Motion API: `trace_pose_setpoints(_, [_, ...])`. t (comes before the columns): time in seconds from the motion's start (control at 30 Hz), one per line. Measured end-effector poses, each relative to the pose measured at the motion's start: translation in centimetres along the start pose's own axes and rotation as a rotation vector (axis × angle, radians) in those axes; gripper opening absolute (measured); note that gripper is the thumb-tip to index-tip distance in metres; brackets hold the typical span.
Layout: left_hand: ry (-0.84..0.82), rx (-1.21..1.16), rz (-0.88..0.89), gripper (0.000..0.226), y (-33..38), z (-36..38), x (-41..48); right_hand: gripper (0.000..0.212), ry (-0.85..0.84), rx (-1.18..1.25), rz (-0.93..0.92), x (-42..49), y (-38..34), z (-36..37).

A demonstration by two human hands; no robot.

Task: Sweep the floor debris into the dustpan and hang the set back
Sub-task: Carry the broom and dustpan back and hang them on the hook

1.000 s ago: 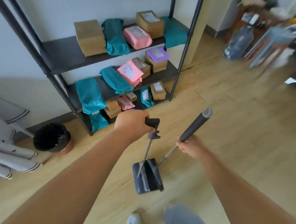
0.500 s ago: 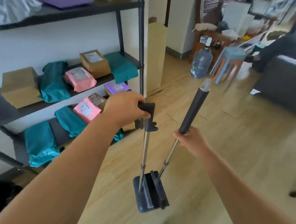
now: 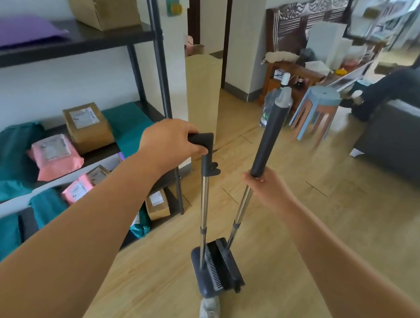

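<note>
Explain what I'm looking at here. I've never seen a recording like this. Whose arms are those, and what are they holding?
There is no machine here. A person wears a camera on the head, looking forward and down, so the two bare arms are their own. The left hand grips the bent black handle of the dustpan. The right hand holds the broom by its grey pole. The dustpan and the brush sit together low over the wooden floor, near the person's shoe. A rack of parcels stands to the left.
</note>
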State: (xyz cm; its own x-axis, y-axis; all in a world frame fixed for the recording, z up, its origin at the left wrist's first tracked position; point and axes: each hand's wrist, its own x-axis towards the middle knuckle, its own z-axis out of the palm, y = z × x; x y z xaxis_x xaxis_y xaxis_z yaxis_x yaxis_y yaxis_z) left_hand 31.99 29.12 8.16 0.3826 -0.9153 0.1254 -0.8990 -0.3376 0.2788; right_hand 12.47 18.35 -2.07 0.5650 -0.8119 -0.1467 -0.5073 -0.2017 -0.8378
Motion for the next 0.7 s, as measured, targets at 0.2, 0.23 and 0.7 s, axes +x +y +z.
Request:
trace_pose_setpoints(0.2, [0.000, 0.000, 0.015, 0.027, 0.1, 1.2, 11.2, 0.023, 0.014, -0.001, 0.052, 10.2, -0.7, -4.1])
trace_pose_setpoints(0.23, [0.006, -0.005, 0.024, 0.027, 0.5, 1.1, 14.2, 0.022, 0.011, 0.012, 0.052, 12.7, -0.9, -5.3])
trace_pose_setpoints(0.7, [0.108, 0.029, -0.050, 0.022, 0.7, 1.7, 35.6, 0.021, -0.140, 0.078, -0.062, 35.4, -5.0, -12.2])
